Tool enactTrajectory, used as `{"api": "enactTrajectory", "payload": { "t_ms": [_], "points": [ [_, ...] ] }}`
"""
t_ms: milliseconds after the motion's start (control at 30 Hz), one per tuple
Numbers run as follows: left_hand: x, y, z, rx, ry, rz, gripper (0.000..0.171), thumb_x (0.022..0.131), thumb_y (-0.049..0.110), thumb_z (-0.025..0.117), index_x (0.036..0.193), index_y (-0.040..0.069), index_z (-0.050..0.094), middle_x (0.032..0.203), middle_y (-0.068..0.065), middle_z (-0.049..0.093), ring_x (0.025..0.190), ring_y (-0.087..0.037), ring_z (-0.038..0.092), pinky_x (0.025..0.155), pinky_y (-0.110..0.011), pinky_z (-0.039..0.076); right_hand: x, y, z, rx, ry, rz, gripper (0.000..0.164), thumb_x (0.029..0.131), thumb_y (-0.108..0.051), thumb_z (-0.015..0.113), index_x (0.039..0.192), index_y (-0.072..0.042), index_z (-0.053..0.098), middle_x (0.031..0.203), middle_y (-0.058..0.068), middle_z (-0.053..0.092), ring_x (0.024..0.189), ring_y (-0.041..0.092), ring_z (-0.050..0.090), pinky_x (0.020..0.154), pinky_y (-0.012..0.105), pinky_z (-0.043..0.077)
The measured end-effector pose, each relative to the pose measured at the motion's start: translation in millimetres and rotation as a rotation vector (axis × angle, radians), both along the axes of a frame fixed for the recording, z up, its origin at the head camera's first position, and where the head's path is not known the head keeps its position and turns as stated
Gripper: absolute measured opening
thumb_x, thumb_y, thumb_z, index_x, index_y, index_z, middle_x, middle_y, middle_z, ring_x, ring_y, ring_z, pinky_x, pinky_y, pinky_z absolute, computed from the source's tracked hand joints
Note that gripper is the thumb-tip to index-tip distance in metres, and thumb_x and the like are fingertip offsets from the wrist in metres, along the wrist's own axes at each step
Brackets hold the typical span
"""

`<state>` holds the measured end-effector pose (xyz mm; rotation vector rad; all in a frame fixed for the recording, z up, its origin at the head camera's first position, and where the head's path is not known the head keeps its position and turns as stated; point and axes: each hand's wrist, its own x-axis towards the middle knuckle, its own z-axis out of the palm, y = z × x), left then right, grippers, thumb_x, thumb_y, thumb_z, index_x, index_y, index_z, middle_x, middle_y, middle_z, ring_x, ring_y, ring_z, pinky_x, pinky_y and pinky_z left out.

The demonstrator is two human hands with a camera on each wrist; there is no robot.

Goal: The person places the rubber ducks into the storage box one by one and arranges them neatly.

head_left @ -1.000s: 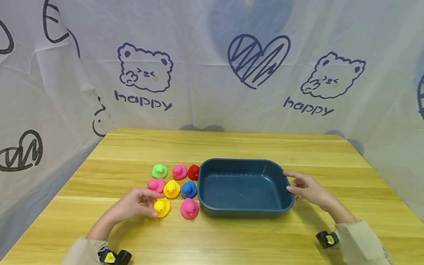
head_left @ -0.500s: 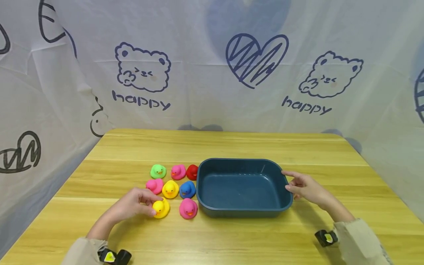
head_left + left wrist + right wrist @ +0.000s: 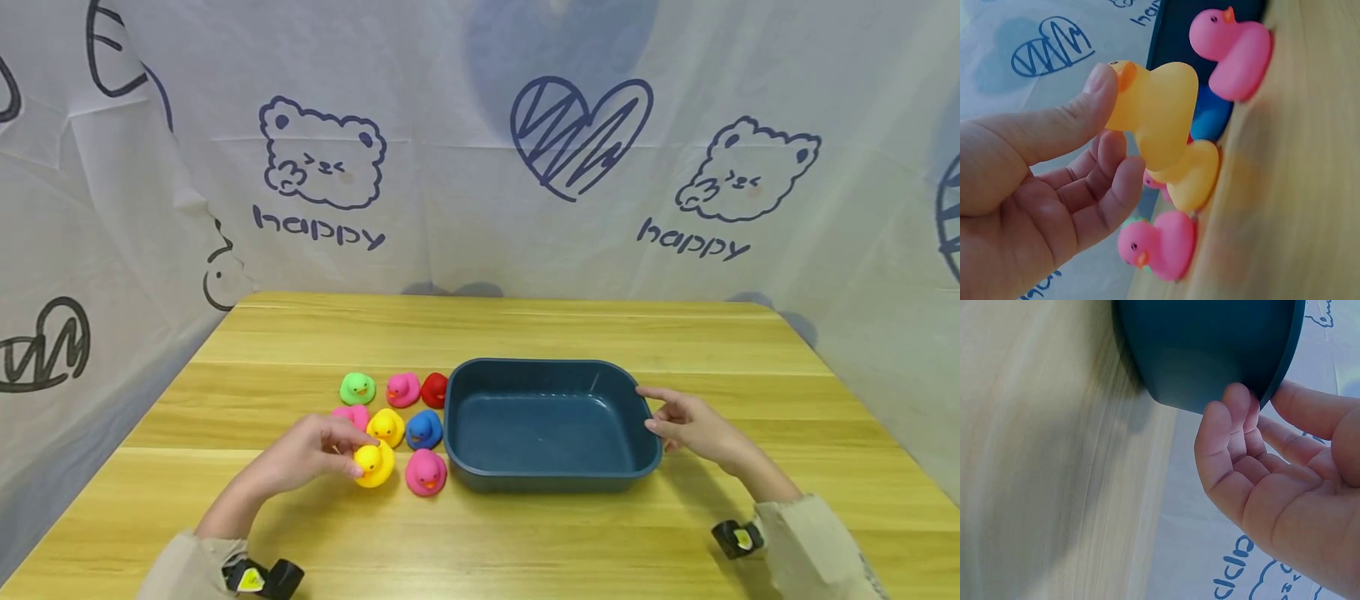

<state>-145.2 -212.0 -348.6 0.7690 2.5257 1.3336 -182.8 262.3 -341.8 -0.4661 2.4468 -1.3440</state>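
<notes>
My left hand (image 3: 311,454) pinches a yellow rubber duck (image 3: 375,464) between thumb and fingers. In the left wrist view this duck (image 3: 1163,112) is raised off the tabletop, the thumb against its head. Just behind it sit another yellow duck (image 3: 386,427) and a pink duck (image 3: 352,415) partly hidden by the hand. A further pink duck (image 3: 426,472) sits to its right. My right hand (image 3: 697,429) holds the right rim of a dark teal plastic basin (image 3: 551,482), thumb at the rim and fingers bent against the outer wall (image 3: 1210,356).
A green duck (image 3: 357,388), a pink duck (image 3: 402,389) and a red duck (image 3: 435,390) form the back row. A blue duck (image 3: 424,430) sits close to the basin's left wall. Behind the wooden table (image 3: 525,542) hangs a printed white cloth (image 3: 465,200).
The left hand has lifted the yellow duck from the table and shifted it slightly right. The right hand and basin keep their places; the other ducks have not moved.
</notes>
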Motion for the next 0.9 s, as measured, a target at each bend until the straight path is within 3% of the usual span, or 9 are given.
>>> {"api": "enactTrajectory", "payload": {
  "t_ms": [233, 433, 600, 767, 900],
  "points": [
    [-1.5, 11, 8.7, -0.038, 0.032, 0.007, 0.028, 0.075, 0.009, 0.070, 0.100, -0.002, 0.066, 0.082, -0.001, 0.058, 0.070, -0.016, 0.047, 0.060, -0.025, 0.043, 0.0, 0, 0.7, 0.002, 0.001, 0.005, 0.054, 0.091, -0.006, 0.050, 0.134, 0.012, 0.024, 0.081, 0.012, 0.051, 0.064, 0.021, 0.051, 0.058, 0.035, 0.048],
    [-5.3, 21, 11.4, -0.035, 0.044, -0.003, 0.028, 0.075, 0.014, 0.071, 0.100, 0.003, 0.066, 0.094, -0.005, 0.062, 0.081, -0.022, 0.050, 0.069, -0.033, 0.045, 0.4, 0, 0.9, -0.001, -0.007, 0.005, 0.054, 0.091, -0.006, 0.050, 0.134, 0.012, 0.024, 0.081, 0.012, 0.051, 0.064, 0.020, 0.050, 0.058, 0.035, 0.048],
    [-6.8, 28, 13.8, 0.022, -0.013, -0.019, 0.028, 0.076, 0.013, 0.070, 0.101, 0.002, 0.065, 0.107, -0.014, 0.058, 0.092, -0.028, 0.053, 0.076, -0.039, 0.047, 0.2, 1, -0.2, -0.004, -0.005, 0.019, 0.055, 0.091, -0.007, 0.050, 0.134, 0.012, 0.023, 0.080, 0.012, 0.051, 0.062, 0.021, 0.050, 0.057, 0.034, 0.047],
    [-7.9, 35, 16.7, 0.116, -0.094, -0.023, 0.027, 0.077, 0.003, 0.067, 0.103, -0.002, 0.061, 0.110, -0.020, 0.053, 0.088, -0.029, 0.058, 0.071, -0.032, 0.051, 0.0, 2, -1.3, 0.000, 0.003, 0.026, 0.055, 0.091, -0.007, 0.050, 0.134, 0.013, 0.022, 0.080, 0.012, 0.052, 0.062, 0.022, 0.050, 0.056, 0.034, 0.046],
    [-11.3, 43, 18.2, 0.128, -0.089, -0.021, 0.028, 0.077, 0.005, 0.068, 0.103, 0.000, 0.060, 0.107, -0.016, 0.056, 0.089, -0.028, 0.057, 0.071, -0.031, 0.050, 0.2, 2, -0.9, -0.004, -0.002, 0.025, 0.055, 0.091, -0.007, 0.050, 0.135, 0.012, 0.022, 0.080, 0.012, 0.052, 0.062, 0.022, 0.049, 0.055, 0.034, 0.046]
  ]
}}
